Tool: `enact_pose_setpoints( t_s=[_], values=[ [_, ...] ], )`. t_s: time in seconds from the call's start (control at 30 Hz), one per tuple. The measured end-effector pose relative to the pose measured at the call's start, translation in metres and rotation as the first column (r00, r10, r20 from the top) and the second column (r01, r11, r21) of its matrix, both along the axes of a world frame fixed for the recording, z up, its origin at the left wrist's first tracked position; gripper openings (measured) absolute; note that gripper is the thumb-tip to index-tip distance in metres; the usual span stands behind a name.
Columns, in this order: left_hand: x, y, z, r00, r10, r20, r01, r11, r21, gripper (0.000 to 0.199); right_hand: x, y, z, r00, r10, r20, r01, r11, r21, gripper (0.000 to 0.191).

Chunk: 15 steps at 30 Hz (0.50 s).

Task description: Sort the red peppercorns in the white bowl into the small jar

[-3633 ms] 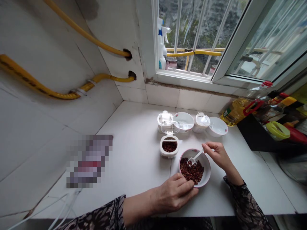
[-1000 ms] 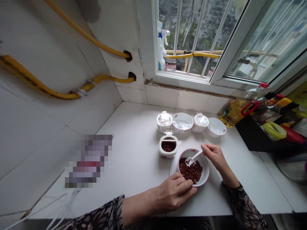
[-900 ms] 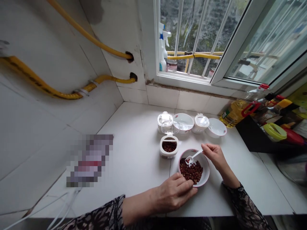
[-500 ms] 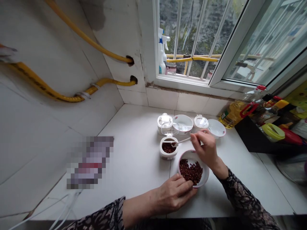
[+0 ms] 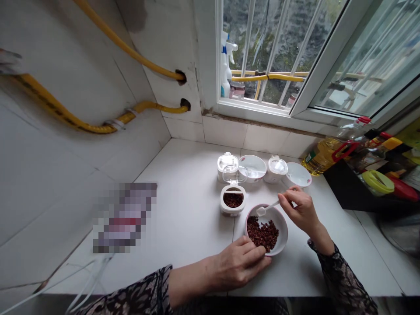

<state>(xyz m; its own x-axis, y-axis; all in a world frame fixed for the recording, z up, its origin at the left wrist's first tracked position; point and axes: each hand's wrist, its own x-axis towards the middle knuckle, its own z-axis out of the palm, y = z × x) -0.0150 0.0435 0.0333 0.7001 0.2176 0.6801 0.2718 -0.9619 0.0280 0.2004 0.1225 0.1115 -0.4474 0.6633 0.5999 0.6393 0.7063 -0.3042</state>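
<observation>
My right hand (image 5: 301,209) is closed on the handle of a small white spoon (image 5: 261,211), whose scoop hangs over the back of a white bowl (image 5: 282,232) and looks empty. Dark red dried peppercorns (image 5: 264,235) lie in the bowl, mostly toward its left and front. My left hand (image 5: 241,264) grips the bowl's near-left rim, fingers curled against it; its thumb is partly hidden. Just behind and left of the bowl stands a white seasoning jar (image 5: 223,208), its clear lid (image 5: 235,175) flipped up, with similar dark red peppercorns inside.
Behind the jar are two closed seasoning jars (image 5: 227,164) and two white bowls (image 5: 252,169). An oil bottle (image 5: 320,155) and a black rack (image 5: 344,186) of bottles stand at right. A blurred object (image 5: 126,218) with white cables (image 5: 88,280) lies at left.
My right hand has drawn the spoon back from the open jar, to the right and over the bowl. Peppercorns seen on the scoop before no longer show there. My left hand stays on the bowl.
</observation>
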Motion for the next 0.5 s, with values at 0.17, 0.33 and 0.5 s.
enact_pose_setpoints(
  t_s=[0.17,0.33,0.5],
  values=[
    [0.001,0.0,0.001,0.999,0.006,0.053,-0.006,1.0,0.0,0.017,0.006,-0.001,-0.022,0.99,-0.032,0.136,0.031,0.999,0.008,0.039],
    [0.001,0.001,0.004,0.994,0.0,0.107,0.001,1.0,-0.014,0.019,-0.005,-0.005,-0.031,0.992,-0.017,0.126,0.031,0.993,-0.112,0.042],
    [0.001,0.001,0.007,0.995,-0.014,0.097,0.016,1.0,-0.018,0.02,0.003,-0.003,-0.032,0.993,-0.121,0.011,0.12,0.957,-0.264,0.045]
  ],
)
